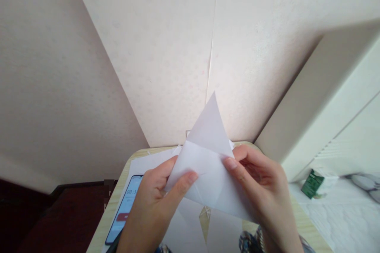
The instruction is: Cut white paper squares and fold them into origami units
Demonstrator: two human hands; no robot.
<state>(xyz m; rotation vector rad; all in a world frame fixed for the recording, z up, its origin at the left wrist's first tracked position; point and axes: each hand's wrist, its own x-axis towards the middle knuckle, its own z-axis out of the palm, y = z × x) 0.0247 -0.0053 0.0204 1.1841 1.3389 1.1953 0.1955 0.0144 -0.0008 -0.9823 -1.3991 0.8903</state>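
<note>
A folded sheet of white paper [204, 166] is held up above the table, its pointed tip at the top. A crease runs across it below the tip. My left hand [162, 197] pinches the left edge, with the thumb lying on the front face. On the right edge, my right hand [258, 182] grips the paper between thumb and fingers, near the end of the crease. Most fingertips of both hands are hidden behind the sheet.
Below my hands, more white paper [181, 229] lies on the pale wooden table [305, 221]. A phone [124, 209] with a lit screen rests at the left. The wall [166, 67] rises right behind the table. A green and white box [313, 184] sits on a white quilted surface at the right.
</note>
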